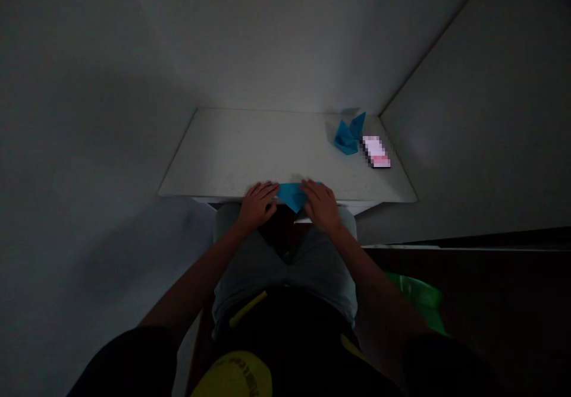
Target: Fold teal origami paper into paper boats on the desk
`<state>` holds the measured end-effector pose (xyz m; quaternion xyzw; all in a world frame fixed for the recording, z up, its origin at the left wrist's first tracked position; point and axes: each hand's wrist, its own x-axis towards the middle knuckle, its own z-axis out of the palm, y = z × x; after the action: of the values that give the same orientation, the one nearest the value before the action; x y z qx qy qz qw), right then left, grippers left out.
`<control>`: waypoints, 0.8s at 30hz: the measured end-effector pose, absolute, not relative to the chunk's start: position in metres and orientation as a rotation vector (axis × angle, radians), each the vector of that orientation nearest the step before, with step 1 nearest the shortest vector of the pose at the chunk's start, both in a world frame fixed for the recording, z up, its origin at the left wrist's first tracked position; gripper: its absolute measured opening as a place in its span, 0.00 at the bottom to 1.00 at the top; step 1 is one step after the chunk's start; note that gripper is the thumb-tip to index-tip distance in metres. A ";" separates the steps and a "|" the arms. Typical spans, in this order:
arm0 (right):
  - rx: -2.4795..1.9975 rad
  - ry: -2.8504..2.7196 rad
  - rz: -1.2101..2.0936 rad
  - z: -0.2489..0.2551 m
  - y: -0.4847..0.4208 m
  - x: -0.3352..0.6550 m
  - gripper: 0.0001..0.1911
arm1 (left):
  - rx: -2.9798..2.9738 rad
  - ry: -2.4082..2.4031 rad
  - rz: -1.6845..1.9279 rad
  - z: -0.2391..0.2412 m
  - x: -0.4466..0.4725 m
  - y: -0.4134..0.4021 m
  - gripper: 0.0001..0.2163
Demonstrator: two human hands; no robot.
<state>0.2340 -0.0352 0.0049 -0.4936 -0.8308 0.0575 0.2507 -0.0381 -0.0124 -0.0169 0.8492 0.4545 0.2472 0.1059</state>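
Note:
A piece of blue paper (291, 195), partly folded, lies at the near edge of a small white table (250, 147), its lower point hanging over the edge. My left hand (259, 204) rests on the paper's left end with fingers curled down onto it. On the right end my right hand (320, 204) presses the paper, its fingers laid flat along it. Both hands cover parts of the sheet. A finished blue folded paper figure (349, 134) stands at the table's far right.
A phone with a lit screen (376, 151) lies beside the folded figure near the right wall. Walls close the table in at the back and right. A green object (419, 299) sits low on the right, beside my knees in grey shorts.

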 end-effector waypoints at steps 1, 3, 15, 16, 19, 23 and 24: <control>-1.297 -2.288 0.199 0.005 -0.038 0.217 0.33 | 2.513 1.330 0.725 -0.018 -0.039 -0.014 0.25; -1.226 -2.313 0.279 0.004 -0.037 0.186 0.34 | 2.526 1.321 0.704 -0.020 -0.040 -0.015 0.25; -1.307 -2.289 0.308 -0.018 -0.029 0.252 0.42 | 2.500 1.367 0.805 -0.019 -0.037 -0.017 0.23; -1.311 -2.298 0.297 -0.018 -0.030 0.261 0.43 | 2.496 1.367 0.814 -0.019 -0.037 -0.016 0.23; -1.312 -2.321 0.267 -0.020 -0.032 0.276 0.45 | 2.469 1.379 0.828 -0.020 -0.037 -0.015 0.20; -1.330 -2.226 0.247 -0.024 -0.031 0.278 0.33 | 2.400 1.408 0.806 -0.020 -0.040 -0.014 0.16; -1.335 -2.185 0.257 -0.024 -0.029 0.278 0.29 | 2.377 1.405 0.808 -0.019 -0.042 -0.013 0.15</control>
<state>0.2778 -0.0294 -0.0244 -0.4978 -0.8151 0.0960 0.2802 -0.0417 -0.0129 -0.0190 0.8190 0.4841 0.2783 0.1318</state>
